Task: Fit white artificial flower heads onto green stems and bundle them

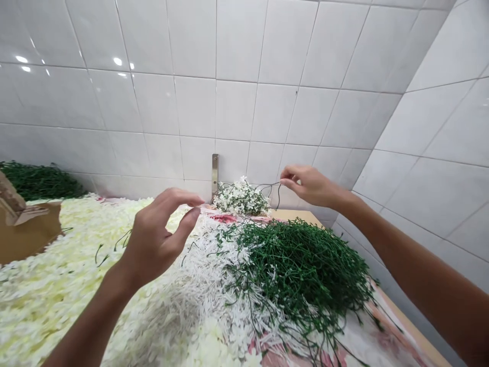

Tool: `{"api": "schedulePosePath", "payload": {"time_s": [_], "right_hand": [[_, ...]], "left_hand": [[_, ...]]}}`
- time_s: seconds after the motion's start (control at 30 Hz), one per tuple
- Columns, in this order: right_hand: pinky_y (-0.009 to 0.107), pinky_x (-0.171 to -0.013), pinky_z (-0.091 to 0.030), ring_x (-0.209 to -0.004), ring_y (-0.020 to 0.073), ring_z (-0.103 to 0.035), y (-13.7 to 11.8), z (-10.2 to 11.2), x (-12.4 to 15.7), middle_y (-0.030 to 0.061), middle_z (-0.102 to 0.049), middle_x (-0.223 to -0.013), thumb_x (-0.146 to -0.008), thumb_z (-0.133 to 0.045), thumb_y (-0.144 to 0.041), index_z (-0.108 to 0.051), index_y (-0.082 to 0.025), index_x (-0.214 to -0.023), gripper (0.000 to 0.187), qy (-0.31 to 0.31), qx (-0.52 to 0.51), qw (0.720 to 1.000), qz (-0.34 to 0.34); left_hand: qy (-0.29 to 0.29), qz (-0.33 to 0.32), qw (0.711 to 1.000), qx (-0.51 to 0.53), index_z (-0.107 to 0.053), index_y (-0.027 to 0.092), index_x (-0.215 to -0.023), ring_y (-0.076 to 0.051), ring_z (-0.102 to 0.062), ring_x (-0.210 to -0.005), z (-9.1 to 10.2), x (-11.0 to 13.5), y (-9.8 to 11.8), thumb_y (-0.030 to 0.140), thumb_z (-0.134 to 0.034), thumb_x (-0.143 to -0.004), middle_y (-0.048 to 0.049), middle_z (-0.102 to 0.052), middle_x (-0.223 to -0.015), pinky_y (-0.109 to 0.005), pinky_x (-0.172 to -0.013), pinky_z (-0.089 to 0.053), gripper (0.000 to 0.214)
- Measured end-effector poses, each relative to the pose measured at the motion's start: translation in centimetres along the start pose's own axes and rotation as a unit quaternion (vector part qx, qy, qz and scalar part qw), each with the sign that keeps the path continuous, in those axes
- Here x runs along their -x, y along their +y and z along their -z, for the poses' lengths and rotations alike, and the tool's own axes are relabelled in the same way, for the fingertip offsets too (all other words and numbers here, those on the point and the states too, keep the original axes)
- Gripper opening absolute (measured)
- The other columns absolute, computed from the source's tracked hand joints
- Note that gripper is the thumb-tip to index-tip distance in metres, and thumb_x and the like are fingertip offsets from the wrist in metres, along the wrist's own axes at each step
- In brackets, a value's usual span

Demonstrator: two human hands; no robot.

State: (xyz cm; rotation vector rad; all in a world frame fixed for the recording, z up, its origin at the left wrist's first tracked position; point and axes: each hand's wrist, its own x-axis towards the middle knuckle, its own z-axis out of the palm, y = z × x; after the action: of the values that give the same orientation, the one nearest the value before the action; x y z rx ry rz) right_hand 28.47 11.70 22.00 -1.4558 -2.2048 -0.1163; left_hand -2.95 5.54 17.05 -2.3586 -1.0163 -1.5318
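Note:
My right hand (305, 184) is raised near the wall, thumb and fingers pinched on a thin dark flower stem (275, 185). Just left of it sits a bunch of small white artificial flowers (241, 198) on green stems; whether the held stem belongs to that bunch I cannot tell. My left hand (162, 229) hovers over the loose petals with thumb and index finger apart and nothing visible between them. A large heap of green plastic stems (305, 265) lies below my right hand. Beside the heap spread thin white flower pieces (214, 265).
Pale yellow-white petals (76, 244) cover the left of the table. At the far left are another green stem pile (38, 181) and a brown cardboard piece (30, 229). A metal bracket (215, 176) stands against the tiled wall (237, 107); tiles also close off the right.

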Motion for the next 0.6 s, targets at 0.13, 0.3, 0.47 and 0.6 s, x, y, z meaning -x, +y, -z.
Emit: {"api": "schedulePosePath", "payload": {"time_s": [0.13, 0.3, 0.47, 0.6], "right_hand": [[0.025, -0.057, -0.045, -0.066, 0.0126, -0.056, -4.1, -1.4, 4.7, 0.0023, -0.059, -0.072, -0.091, -0.049, -0.023, -0.053, -0.016, -0.083, 0.011, 0.157, -0.104, 0.98, 0.068], [0.027, -0.06, -0.046, -0.068, 0.0128, -0.055, -8.4, -5.4, 9.4, 0.0022, -0.056, -0.075, -0.083, -0.053, -0.003, -0.049, -0.02, -0.087, 0.017, 0.383, -0.034, 0.903, 0.191], [0.029, -0.065, -0.047, -0.072, 0.0156, -0.057, -9.2, -7.4, 11.0, 0.0026, -0.056, -0.076, -0.081, -0.054, -0.003, -0.051, -0.022, -0.09, 0.021, 0.41, -0.085, 0.892, 0.171], [0.03, -0.064, -0.047, -0.072, 0.0161, -0.057, -9.1, -7.9, 11.4, 0.002, -0.056, -0.075, -0.079, -0.054, -0.002, -0.052, -0.023, -0.091, 0.024, 0.458, -0.112, 0.871, 0.137]], "left_hand": [[-0.104, 0.12, 0.971, 0.181, -0.058, 0.021, -0.11, -0.016, -0.065, -0.087, -1.6, 0.2, 1.2, 0.034, -0.054, -0.088, -0.0058, -0.066, -0.103, -0.028, -0.073, -0.056, 0.026], [-0.213, 0.165, 0.911, 0.312, -0.051, 0.024, -0.121, -0.015, -0.065, -0.086, -3.5, 0.8, 3.5, 0.037, -0.066, -0.079, -0.0071, -0.062, -0.115, -0.027, -0.07, -0.057, 0.046], [-0.243, 0.126, 0.921, 0.278, -0.064, 0.019, -0.096, -0.01, -0.06, -0.065, -3.9, 1.2, 4.4, 0.028, -0.062, -0.084, -0.0003, -0.066, -0.077, -0.022, -0.057, -0.049, 0.016], [-0.303, 0.049, 0.928, 0.212, -0.067, 0.02, -0.086, -0.01, -0.058, -0.07, -4.0, 1.1, 4.5, 0.029, -0.064, -0.083, 0.0011, -0.066, -0.079, -0.02, -0.058, -0.044, 0.011]]}}
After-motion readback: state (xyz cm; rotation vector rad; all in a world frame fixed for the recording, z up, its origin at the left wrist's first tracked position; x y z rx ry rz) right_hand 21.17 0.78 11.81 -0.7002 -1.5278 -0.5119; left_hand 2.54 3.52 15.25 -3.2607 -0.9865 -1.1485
